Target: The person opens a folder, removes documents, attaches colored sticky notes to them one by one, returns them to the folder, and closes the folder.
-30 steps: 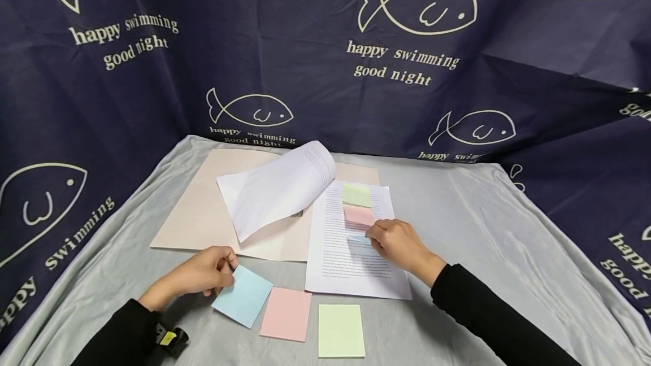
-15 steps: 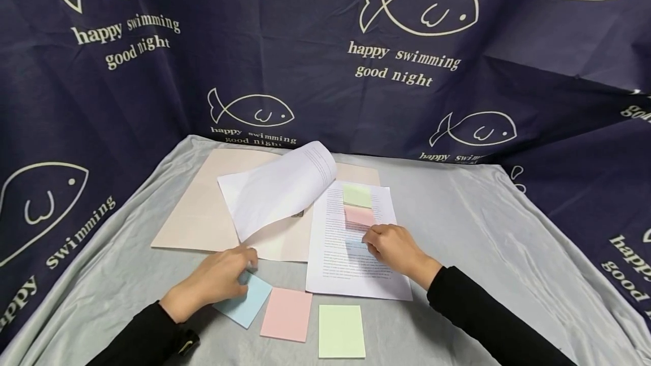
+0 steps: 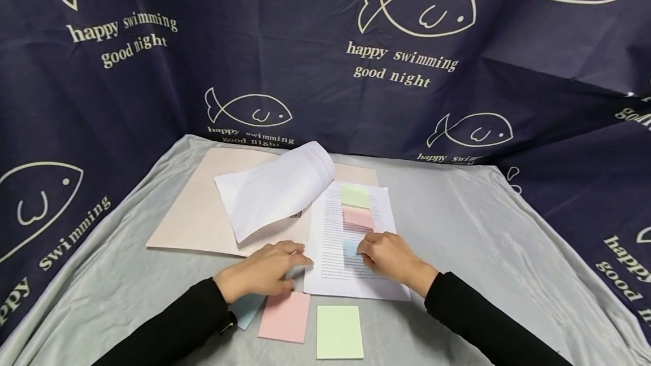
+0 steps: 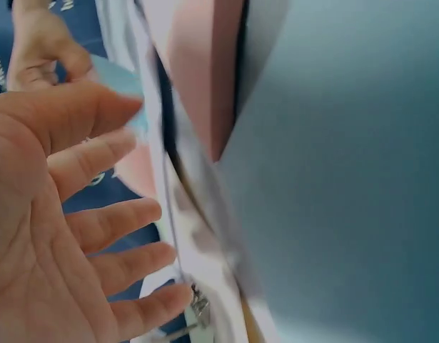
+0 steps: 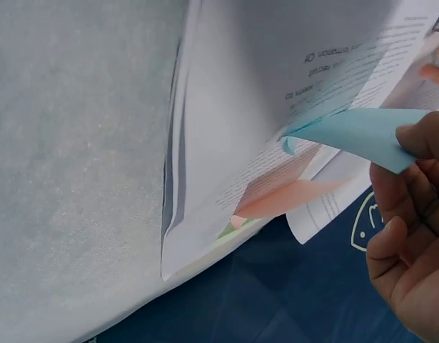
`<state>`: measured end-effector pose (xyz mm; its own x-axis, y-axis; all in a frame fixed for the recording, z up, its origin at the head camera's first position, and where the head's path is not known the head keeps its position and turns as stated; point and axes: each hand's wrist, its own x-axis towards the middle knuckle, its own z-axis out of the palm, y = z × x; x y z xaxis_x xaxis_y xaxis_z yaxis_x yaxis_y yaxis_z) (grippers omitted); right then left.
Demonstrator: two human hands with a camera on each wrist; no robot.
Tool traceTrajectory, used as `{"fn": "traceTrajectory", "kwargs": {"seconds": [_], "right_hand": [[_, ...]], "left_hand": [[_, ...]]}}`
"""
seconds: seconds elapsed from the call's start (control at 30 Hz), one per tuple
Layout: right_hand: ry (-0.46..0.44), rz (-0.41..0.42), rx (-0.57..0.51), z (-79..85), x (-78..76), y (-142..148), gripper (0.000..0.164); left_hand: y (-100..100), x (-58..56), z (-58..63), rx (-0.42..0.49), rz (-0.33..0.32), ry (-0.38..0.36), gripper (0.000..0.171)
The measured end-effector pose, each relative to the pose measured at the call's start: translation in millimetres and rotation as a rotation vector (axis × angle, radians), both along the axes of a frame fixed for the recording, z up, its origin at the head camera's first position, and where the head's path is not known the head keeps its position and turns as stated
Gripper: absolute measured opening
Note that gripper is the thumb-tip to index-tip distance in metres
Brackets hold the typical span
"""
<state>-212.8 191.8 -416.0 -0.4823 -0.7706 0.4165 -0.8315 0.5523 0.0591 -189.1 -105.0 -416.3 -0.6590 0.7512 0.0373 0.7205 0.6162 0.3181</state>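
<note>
My right hand (image 3: pixel 391 256) pinches a light blue sticky note (image 5: pixel 355 134) between thumb and fingers. One edge of the note lies at the printed sheet (image 3: pixel 335 275); the rest lifts away from it. Above it on that page are a green sticky note (image 3: pixel 356 195) and a pink one (image 3: pixel 357 217) whose free edge curls up. My left hand (image 3: pixel 264 270) holds nothing, its fingers spread beside the left edge of the sheets. It hovers over the blue sticky-note pad (image 3: pixel 249 309), partly hiding it, and over the top of the pink pad (image 3: pixel 283 321).
Nearest the front lies a green sticky-note pad (image 3: pixel 339 332). Behind the left hand, a pale pink folder (image 3: pixel 183 213) lies spread under the papers, with a turned-back page (image 3: pixel 274 194) curling over it. Grey cloth (image 3: pixel 458 213) covers the table; a dark fish-print curtain (image 3: pixel 305 33) surrounds it.
My left hand has let go of the blue pad and moved right, toward the printed sheets. My right hand has shifted slightly toward me, still pinching the blue note.
</note>
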Motion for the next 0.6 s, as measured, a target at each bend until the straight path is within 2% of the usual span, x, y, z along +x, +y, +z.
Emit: {"fn": "traceTrajectory", "kwargs": {"seconds": [0.2, 0.33, 0.6], "right_hand": [[-0.008, 0.009, 0.034, -3.6, 4.4, -3.0, 0.022], [-0.046, 0.009, 0.066, -3.9, 7.8, -3.7, 0.021], [-0.099, 0.034, 0.211, -10.8, 14.7, -7.5, 0.014]], "left_hand": [[10.2, -4.9, -4.0, -0.078, 0.027, -0.094, 0.044], [12.0, -6.2, -6.0, -0.087, 0.029, -0.087, 0.043], [13.8, -7.0, -5.9, -0.106, 0.023, -0.061, 0.041]]}}
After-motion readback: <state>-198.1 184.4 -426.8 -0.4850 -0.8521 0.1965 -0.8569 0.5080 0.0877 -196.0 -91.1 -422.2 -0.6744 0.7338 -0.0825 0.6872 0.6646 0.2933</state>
